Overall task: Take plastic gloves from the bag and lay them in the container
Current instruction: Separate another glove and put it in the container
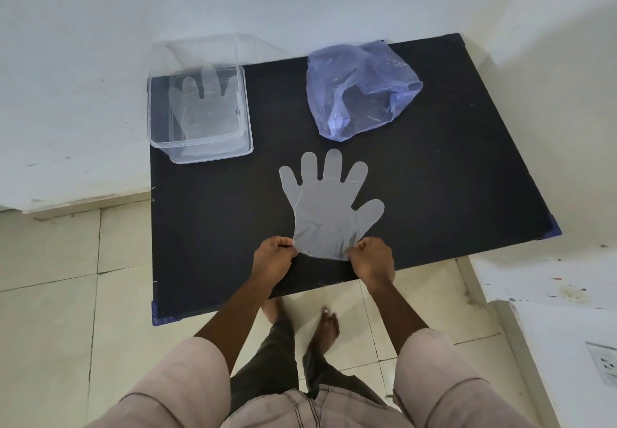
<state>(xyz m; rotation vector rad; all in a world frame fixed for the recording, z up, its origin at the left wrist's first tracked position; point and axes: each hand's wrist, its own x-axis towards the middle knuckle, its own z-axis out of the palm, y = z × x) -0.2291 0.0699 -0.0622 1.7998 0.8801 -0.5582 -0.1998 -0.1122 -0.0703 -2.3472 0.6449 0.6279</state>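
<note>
A clear plastic glove point(325, 209) lies spread flat on the black table point(450, 174), fingers pointing away from me. My left hand point(273, 257) pinches the left corner of its cuff and my right hand point(372, 255) pinches the right corner. A clear rectangular container point(248, 120) stands at the table's far left with at least one flattened glove point(203, 107) inside. A crumpled bluish plastic bag point(360, 88) rests at the far middle of the table, mouth toward the right.
The container's clear lid point(207, 45) leans against the white wall behind it. A low white ledge point(66, 147) borders the table on the left. My bare feet point(329, 325) stand on the tiled floor at the near edge. A wall socket point(604, 362) is at lower right.
</note>
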